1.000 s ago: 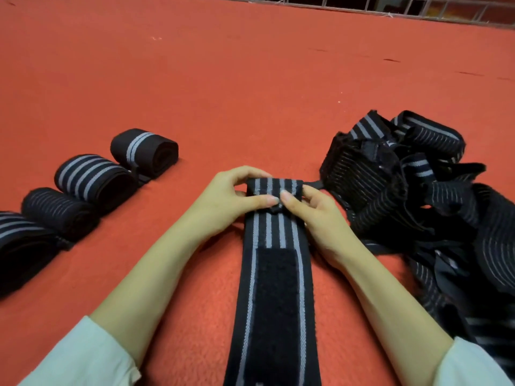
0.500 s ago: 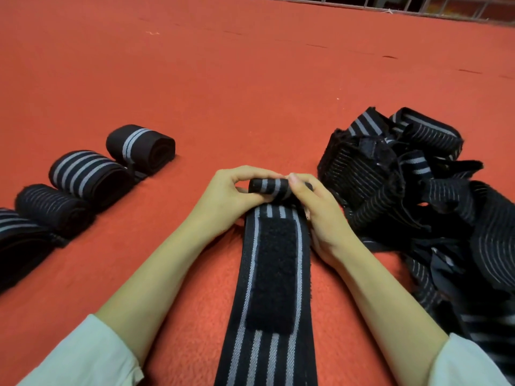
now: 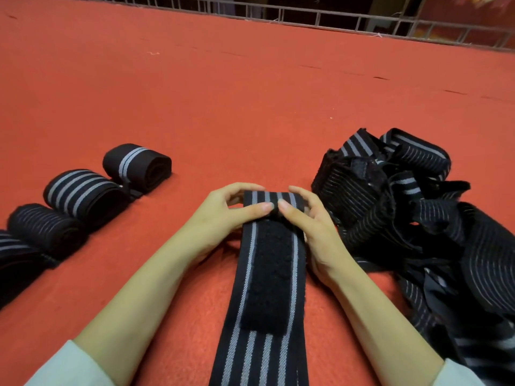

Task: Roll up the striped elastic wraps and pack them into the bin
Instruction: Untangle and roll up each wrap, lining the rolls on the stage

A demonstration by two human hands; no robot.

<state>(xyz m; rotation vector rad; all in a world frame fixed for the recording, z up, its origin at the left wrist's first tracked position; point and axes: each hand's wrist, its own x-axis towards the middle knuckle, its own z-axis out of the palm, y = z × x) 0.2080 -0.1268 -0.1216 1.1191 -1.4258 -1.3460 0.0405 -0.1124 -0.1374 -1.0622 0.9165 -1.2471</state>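
A black elastic wrap with grey stripes [image 3: 267,288] lies flat on the red mat, running toward me, a black hook-and-loop patch on its top face. Its far end is curled into a small roll [image 3: 271,200]. My left hand [image 3: 223,215] grips the roll's left end, thumb across the front. My right hand [image 3: 309,218] grips its right end the same way. Several finished rolls [image 3: 83,193] lie in a row at the left. A heap of loose striped wraps [image 3: 412,218] sits at the right. No bin is in view.
The red mat [image 3: 250,93] stretches far ahead. A metal railing [image 3: 334,19] lines its far edge.
The wrap's far end has been rolled over toward me, and the roll has grown thicker. Both hands stay on the roll. The view has tilted up a little.
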